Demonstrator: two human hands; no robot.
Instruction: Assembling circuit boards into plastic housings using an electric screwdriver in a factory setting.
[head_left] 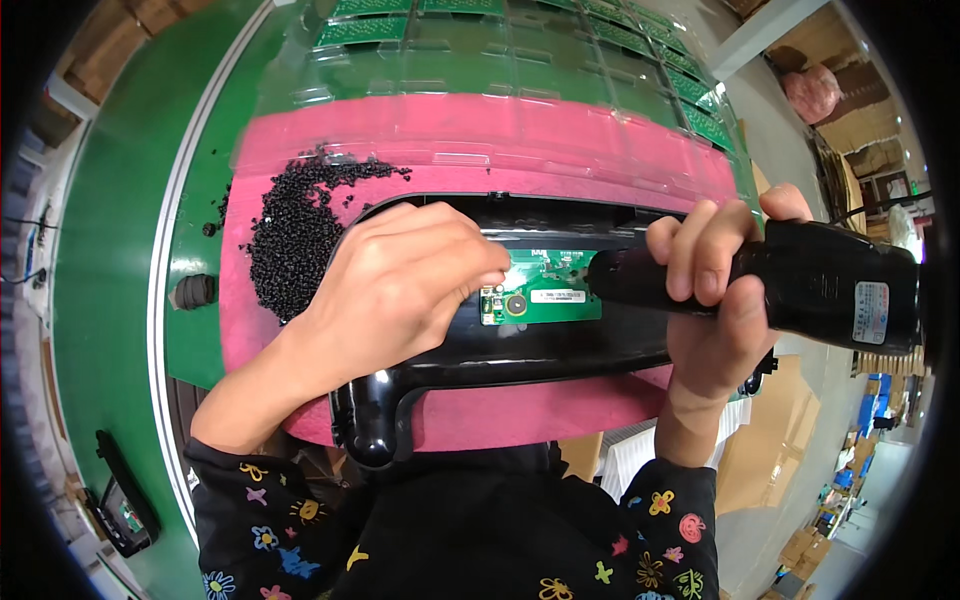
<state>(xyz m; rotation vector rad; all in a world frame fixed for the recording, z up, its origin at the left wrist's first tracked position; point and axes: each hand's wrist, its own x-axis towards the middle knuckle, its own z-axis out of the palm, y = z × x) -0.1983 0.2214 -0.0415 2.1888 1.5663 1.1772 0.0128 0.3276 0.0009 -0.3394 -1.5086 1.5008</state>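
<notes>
Left hand [400, 285] curled, fingertips pinched together over edge of green circuit board [545, 295], prob. on a small screw, too tiny to tell. Board flat, rectangular, seated in glossy black plastic housing [520, 355] w/ rounded foot at lower left. Right hand [715, 300] wrapped tight round matte black electric screwdriver [800, 285], tip at board. Housing lies on pink foam pad [480, 135]. Heap of small black screws [300, 225], grainy, on pad at left. Clear plastic trays [480, 70] w/ more green boards beyond.

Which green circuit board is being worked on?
The green circuit board inside the black plastic housing, between both hands; the others lie untouched in clear trays behind.
</notes>
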